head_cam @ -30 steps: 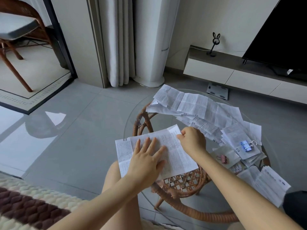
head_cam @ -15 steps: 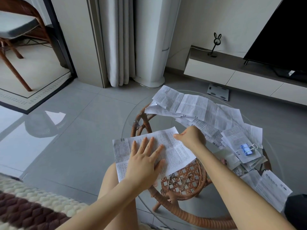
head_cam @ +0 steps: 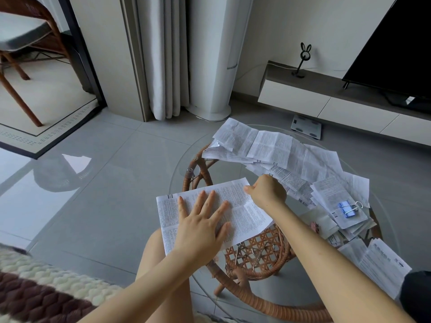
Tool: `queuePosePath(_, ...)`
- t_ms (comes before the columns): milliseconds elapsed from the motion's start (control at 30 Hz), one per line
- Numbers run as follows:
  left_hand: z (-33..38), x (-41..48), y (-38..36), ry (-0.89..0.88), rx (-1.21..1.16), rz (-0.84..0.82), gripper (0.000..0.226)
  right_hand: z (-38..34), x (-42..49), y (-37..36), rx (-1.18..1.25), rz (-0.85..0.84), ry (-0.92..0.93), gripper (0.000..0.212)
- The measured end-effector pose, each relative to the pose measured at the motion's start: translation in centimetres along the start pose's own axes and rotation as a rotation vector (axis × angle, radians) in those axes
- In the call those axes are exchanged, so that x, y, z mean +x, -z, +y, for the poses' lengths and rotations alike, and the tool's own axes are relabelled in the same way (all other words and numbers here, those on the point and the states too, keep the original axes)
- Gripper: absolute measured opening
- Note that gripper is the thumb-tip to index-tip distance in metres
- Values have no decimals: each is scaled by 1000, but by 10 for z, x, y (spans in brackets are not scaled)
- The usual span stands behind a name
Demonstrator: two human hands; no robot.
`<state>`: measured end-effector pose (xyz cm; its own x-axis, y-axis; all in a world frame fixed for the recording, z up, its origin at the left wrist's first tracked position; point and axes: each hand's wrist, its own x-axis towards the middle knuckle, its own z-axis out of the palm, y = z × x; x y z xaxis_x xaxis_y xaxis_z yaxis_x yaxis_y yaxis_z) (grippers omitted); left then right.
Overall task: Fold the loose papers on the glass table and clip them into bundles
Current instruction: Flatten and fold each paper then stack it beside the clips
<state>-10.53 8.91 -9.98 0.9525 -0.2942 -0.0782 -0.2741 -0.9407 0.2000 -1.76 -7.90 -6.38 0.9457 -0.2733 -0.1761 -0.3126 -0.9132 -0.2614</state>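
Observation:
A printed paper sheet (head_cam: 245,215) lies flat at the near left edge of the round glass table (head_cam: 177,180). My left hand (head_cam: 201,224) presses it down with straight, spread fingers. My right hand (head_cam: 267,191) is curled into a fist at the sheet's far right corner and seems to pinch that edge. A heap of loose creased papers (head_cam: 275,148) spreads across the far and right side of the table. A blue binder clip (head_cam: 348,208) lies on a small stack of papers (head_cam: 331,194) to the right.
A rattan base (head_cam: 256,255) shows through the glass. More folded papers (head_cam: 382,264) sit at the right edge, and a small pink clip (head_cam: 314,226) lies by my right forearm. A low TV cabinet (head_cam: 326,99), a scale (head_cam: 306,125) on the floor and my knee (head_cam: 154,250) surround the table.
The right hand has slid a little leftward along the sheet's far edge. The left hand stays pressed flat on the sheet.

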Motion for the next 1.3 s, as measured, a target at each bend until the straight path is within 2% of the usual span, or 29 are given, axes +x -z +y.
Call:
queuePosePath(300, 3, 1, -1, 7, 8, -8, 64, 1, 2, -1, -32, -24, 13, 47)
queuePosePath(500, 11, 16, 1, -28, -29, 5, 79, 4, 16, 9, -55, -2, -2, 39)
queuePosePath(567, 10, 23, 4, -79, -26, 16, 73, 4, 22, 16, -69, 31, -6, 33)
queuePosePath(733, -19, 23, 1, -241, -37, 116, 55, 13, 27, 20, -64, 14, 22, 41)
queuePosePath(833, -27, 17, -5, -190, 16, 145, 51, 15, 25, 17, -48, 41, 57, 36)
queuePosePath(1033, -25, 15, -8, -99, 91, 175, 60, 12, 21, 21, -89, 34, 74, 33)
queuePosePath(1100, -24, 15, -9, -98, 109, 175, 59, 8, 14, 26, -261, 110, 129, 18)
queuePosePath(1133, -24, 15, -9, -95, 112, 168, 59, 5, 8, 26, -363, 190, 170, 17)
queuePosePath(1167, -24, 16, -9, -93, 117, 162, 59, 2, 0, 24, -438, 274, 207, 26)
queuePosePath(1233, -25, 17, -9, -87, 121, 152, 60, -10, -24, 9, -371, 383, 347, 38)
queuePosePath(1300, -25, 17, -8, -83, 117, 137, 62, -21, -53, -12, -188, 362, 506, 36)
